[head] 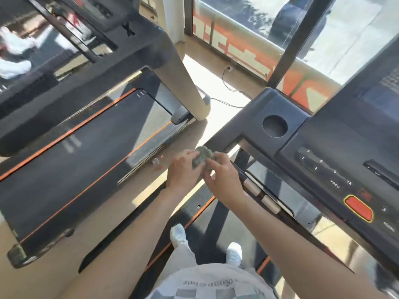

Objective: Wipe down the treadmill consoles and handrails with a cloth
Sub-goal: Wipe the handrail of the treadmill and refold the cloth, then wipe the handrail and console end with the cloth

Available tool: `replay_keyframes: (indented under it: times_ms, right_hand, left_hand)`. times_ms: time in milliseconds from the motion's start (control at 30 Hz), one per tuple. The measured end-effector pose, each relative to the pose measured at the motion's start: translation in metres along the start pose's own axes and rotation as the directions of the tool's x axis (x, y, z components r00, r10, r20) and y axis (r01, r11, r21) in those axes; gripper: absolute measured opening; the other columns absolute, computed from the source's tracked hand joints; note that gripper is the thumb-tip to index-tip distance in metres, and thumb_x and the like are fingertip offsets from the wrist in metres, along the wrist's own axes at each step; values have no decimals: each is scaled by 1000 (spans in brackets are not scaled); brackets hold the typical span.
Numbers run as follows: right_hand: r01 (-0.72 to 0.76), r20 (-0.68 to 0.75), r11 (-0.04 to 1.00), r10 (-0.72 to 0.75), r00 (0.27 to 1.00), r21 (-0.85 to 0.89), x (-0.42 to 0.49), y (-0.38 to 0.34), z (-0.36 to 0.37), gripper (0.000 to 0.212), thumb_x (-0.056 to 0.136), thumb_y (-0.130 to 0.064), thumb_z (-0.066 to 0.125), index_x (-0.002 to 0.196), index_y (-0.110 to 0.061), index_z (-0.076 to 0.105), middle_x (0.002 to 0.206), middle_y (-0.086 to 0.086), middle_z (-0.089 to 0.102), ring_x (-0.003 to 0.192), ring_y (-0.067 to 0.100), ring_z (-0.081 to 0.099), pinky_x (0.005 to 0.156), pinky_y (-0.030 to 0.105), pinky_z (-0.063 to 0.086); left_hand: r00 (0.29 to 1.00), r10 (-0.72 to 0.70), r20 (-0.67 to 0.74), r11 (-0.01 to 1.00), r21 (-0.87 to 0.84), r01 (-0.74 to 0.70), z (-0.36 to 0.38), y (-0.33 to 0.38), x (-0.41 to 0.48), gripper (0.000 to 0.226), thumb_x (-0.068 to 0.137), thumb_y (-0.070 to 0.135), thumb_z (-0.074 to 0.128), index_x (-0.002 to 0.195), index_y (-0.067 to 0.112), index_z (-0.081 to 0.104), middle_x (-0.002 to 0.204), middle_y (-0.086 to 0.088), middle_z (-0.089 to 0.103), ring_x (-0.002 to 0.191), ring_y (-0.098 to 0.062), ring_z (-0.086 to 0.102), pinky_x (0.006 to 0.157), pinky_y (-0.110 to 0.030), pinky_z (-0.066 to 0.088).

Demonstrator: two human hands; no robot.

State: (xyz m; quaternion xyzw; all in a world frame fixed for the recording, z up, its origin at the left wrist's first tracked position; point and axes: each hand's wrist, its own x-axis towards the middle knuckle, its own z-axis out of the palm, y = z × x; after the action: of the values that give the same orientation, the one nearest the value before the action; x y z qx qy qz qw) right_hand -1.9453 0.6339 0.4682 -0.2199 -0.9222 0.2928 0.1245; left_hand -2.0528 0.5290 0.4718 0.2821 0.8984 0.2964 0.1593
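You had two treadmills in front of you, and I judged the wiping paused or barely begun: no surface showed a wet streak or any clear sign of having been cleaned, so I could not tell which parts were done. The left treadmill (64,158) lay with its flat, matte black belt edged by thin orange lines, and its console (86,61) was blurred. The right console (336,165) was smooth, hard, dark plastic, angular in outline, with a round cup well (274,126), printed number keys and a red button (358,208) rimmed in yellow. Its handrail (260,196) was glossy black with two pale, rounded grip plates.

The cloth (201,158), grey-green, nubby and crumpled into a ball, was held just beside that console's near corner, touching no part of the machine. Your left hand (183,171) cupped it with curled fingers, and your right hand (222,178) pinched its other side. It looked like you were bunching it ready for a pass.
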Motion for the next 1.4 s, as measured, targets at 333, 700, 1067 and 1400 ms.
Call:
replay_keyframes:
  times_ms: [333,700,1067,1400]
  right_hand:
    - [-309,-207,943,328,922,120,19,5,11,22,96,-13,67,116,-7,74,105,6,67,83,8,55,78,17,48]
    - [-103,-212,952,42,976,-287,68,64,-14,51,80,-3,77,129,-3,66,134,16,63,128,34,55,104,42,52]
    - [-142,-6,803,170,985,-579,115,122,-86,67,97,-21,52,158,-6,27,163,17,28,154,32,21,126,51,12]
    - [-253,1,666,356,935,-701,124,158,-136,65,100,-15,35,159,0,10,166,24,11,156,35,8,127,47,8]
  left_hand:
    - [987,105,119,992,-78,-96,0,8,41,40,92,36,73,128,22,62,118,2,74,106,-27,68,85,-31,46]
    - [975,172,144,984,14,-176,25,59,92,48,100,35,63,147,24,55,133,-3,69,111,-32,67,89,-36,50]
    - [908,303,290,943,45,-329,59,123,170,60,107,32,52,161,20,29,169,1,24,146,-23,42,109,-35,42]
    - [683,495,537,640,307,-705,89,185,224,56,111,41,29,163,27,17,172,-3,-3,158,-28,-10,128,-43,-5]
